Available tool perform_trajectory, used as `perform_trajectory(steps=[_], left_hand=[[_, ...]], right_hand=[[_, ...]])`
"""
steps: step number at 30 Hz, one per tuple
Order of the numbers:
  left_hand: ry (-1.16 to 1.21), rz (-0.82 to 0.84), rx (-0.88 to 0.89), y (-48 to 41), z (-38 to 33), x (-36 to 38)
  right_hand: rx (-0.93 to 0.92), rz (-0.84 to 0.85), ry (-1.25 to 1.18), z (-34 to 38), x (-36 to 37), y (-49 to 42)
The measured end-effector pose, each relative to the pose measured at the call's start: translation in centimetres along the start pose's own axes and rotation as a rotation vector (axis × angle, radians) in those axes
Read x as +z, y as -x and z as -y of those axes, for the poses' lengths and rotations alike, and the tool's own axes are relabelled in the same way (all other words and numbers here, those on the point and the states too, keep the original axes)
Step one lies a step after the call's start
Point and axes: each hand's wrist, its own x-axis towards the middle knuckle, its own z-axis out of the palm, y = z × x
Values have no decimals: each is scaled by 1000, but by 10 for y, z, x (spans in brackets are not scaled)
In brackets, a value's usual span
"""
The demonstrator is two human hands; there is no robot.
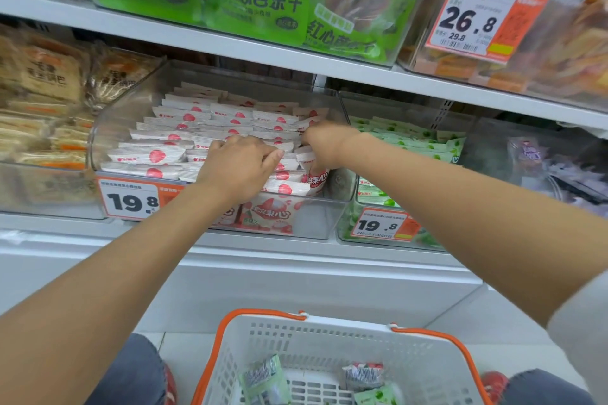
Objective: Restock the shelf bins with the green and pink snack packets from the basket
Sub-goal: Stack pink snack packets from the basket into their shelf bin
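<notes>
On the far left of the white metal shelf [230, 46] sits a clear plastic bin of brown and tan snack bags [42, 102]. Next along is the clear plastic bin of pink-and-white snack packets [158, 128], filed upright in rows, with an orange-edged price tag reading 19.8 [133, 199] clipped to its front. Both of the person's hands are down in this bin. The left hand [240, 164] lies palm-down on the packets near the front, fingers curled and bunched together over them; I cannot tell whether it actually has hold of one. The right hand [324, 145] is just beside it, at the bin's right side, fingers tucked down among the packets and hidden, so its grip is unclear too. To the right stands a clear bin of pale green snack packets [411, 141] with its own 19.8 tag [383, 225]. Above, a bin holds big bright green guava bags [263, 6], and further right hangs a 26.8 price label [473, 20]. Down on the floor, between the person's knees, a white plastic basket with orange handles [329, 339] holds a few loose packets: a green one [266, 381] to the left, a pink one [363, 375] right of it, and another green one [376, 396] at the bottom edge.
</notes>
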Motion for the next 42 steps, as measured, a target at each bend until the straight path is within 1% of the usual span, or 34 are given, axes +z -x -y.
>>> perform_trajectory(steps=[3, 6, 10, 12, 16, 19, 23, 26, 29, 31, 33, 35, 37, 38, 40, 42], left_hand=[[-2, -8, 1, 0, 0, 0], [-14, -8, 1, 0, 0, 1], [-16, -8, -2, -1, 0, 1], [-20, -10, -2, -1, 0, 0], [-15, -14, -5, 0, -1, 0], [-13, -16, -3, 1, -2, -1], [-17, -14, -3, 0, -1, -1], [-13, -27, 3, 0, -1, 1], [-13, -136, 13, 0, -2, 2], [-37, -238, 31, 4, -6, 2], [-43, -324, 58, 13, -14, 0], [-4, -362, 79, 28, -26, -3], [68, -329, 67, 47, -42, -4], [106, -285, 40, 58, -49, -1], [184, -147, -47, 82, -64, 13], [231, 27, -154, 109, -75, 37]], right_hand=[[70, -15, 8, 1, -5, 3], [97, -53, 33, 8, -1, -1], [95, 39, 10, 10, -5, -4], [86, 54, -25, 7, -12, -2], [63, -10, -74, 1, -16, 0], [79, -73, -86, -4, -9, 1], [100, -111, 8, 2, 2, 0], [110, -121, 5, 5, 5, -2], [132, -153, -76, 6, -1, 7], [133, -214, -116, 7, -2, 21], [124, -330, -191, 8, 4, 39], [92, -461, -312, 11, 13, 60], [54, -561, -445, 17, 25, 85], [42, -598, -504, 21, 33, 99], [37, -642, -631, 30, 55, 126], [45, -617, -745, 40, 89, 150]])
